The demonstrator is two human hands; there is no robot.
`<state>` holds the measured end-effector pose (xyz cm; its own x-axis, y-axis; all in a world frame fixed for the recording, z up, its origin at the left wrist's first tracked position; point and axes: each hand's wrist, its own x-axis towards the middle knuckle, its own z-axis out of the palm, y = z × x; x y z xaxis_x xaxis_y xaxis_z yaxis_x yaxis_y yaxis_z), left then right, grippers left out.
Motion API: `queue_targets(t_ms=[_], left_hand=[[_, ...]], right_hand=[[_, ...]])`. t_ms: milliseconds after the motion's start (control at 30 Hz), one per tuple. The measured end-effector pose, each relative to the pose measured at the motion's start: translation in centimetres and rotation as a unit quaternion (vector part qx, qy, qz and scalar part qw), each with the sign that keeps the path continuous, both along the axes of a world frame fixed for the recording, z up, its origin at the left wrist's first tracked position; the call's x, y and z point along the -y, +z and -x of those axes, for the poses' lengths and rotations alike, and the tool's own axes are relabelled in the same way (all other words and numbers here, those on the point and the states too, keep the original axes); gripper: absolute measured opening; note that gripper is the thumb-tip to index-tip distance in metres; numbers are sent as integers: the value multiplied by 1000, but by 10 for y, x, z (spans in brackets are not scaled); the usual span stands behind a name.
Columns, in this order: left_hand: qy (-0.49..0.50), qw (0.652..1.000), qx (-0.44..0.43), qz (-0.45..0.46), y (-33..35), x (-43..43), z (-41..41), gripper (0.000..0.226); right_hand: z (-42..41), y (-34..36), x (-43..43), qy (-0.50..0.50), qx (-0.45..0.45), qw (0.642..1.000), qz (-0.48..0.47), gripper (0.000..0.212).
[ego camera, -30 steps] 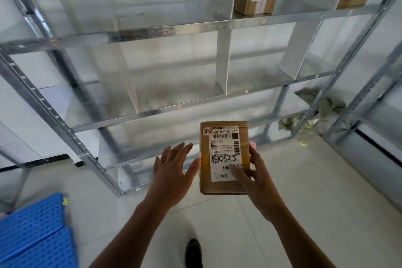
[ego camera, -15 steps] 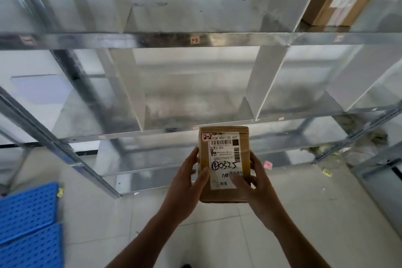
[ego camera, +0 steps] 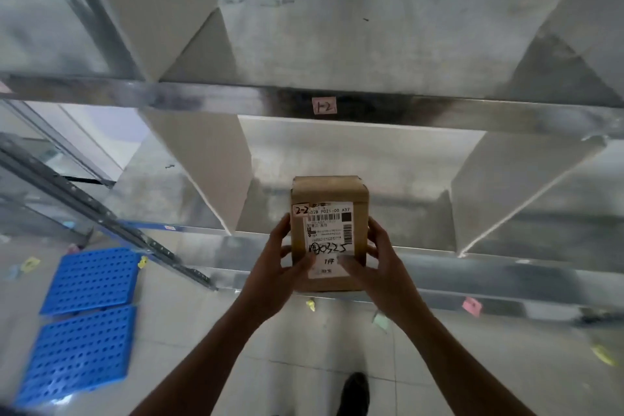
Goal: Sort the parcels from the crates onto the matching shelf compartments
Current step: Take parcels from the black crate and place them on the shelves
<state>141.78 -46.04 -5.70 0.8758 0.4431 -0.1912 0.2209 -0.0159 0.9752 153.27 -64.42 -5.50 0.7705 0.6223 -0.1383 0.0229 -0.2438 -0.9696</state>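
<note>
Parcel (ego camera: 329, 233) now gripped by both hands; shelf (ego camera: 371, 105) nearer.

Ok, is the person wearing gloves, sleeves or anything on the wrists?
No. The left hand and right hand are bare, no gloves or rings. The left forearm and right forearm are bare to the frame edge: no sleeves, watch or bands.

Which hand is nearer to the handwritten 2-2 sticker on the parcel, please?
Left. The left hand grips the parcel by its left edge, just below the 2-2 sticker; the right hand grips the opposite edge, across the label from it.
</note>
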Motion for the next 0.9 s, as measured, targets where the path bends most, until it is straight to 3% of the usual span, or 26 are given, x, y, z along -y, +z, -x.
queue_targets(t_ms=[167, 400, 733, 900], left_hand=[[-12, 998, -10, -61, -1, -39, -36, 79], [14, 994, -1, -106, -34, -97, -72, 89], [-22, 999, 11, -31, -68, -125, -90, 91], [-15, 991, -56, -118, -75, -123, -87, 74]], right_hand=[[-51, -14, -47, 61, 57, 995, 61, 73], [-75, -30, -105, 61, 144, 983, 98, 77], [-85, -54, -124, 2, 140, 982, 128, 78], [-86, -67, -110, 20, 109, 977, 183, 82]])
